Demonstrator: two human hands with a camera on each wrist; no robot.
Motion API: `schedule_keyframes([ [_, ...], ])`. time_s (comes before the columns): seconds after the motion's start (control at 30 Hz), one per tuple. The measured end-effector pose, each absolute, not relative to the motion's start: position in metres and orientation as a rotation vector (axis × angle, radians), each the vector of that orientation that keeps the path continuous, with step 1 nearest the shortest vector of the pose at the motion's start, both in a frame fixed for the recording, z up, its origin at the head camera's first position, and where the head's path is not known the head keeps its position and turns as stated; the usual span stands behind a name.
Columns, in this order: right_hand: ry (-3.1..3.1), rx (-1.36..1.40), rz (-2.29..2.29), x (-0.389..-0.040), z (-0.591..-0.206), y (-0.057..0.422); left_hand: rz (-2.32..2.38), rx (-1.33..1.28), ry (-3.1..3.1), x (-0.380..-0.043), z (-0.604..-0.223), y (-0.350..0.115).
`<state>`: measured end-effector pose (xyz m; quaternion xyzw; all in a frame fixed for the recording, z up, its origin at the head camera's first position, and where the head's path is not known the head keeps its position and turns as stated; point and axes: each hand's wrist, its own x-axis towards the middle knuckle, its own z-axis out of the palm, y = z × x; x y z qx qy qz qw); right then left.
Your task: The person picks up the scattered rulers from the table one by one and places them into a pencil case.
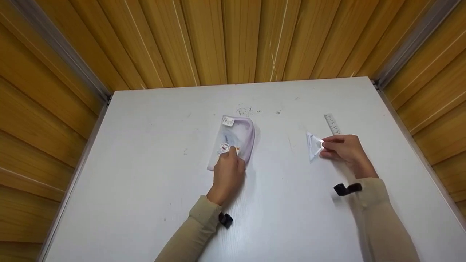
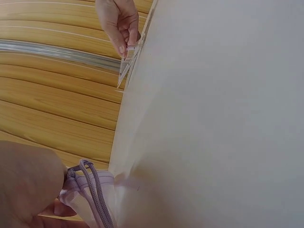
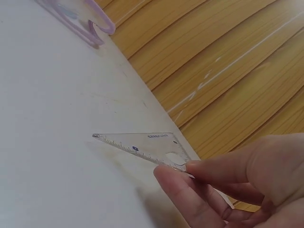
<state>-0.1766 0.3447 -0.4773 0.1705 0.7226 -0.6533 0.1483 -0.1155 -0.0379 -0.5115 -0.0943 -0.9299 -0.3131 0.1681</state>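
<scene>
L hand (image 1: 228,174) grips near end of semi-transp. pouch (image 1: 238,130), lilac-edged w/ ridged zip (image 2: 98,194), approx. mid of smooth white table (image 1: 145,145); R hand (image 1: 344,149) pinches edge of clear plastic set sq. (image 3: 142,143), thin triangle w/ printed scale & rounded cutout, well to pouch's right; narrow transp. ruler (image 1: 332,123) just beyond R hand

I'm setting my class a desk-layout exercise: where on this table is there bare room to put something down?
Widest bare patch: from the pouch to the left edge of the table. A narrower one lies between pouch and triangle. Crowded: around the right hand, holding the triangle near the ruler, and the pouch's near end, gripped by the left hand.
</scene>
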Motion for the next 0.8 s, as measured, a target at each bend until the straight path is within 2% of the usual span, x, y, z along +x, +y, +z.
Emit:
schedule_keyframes([
  [0.8,1.998,0.502,-2.051,-0.183,-0.478,0.303,-0.878,-0.270,-2.619,-0.116,-0.513,-0.038],
])
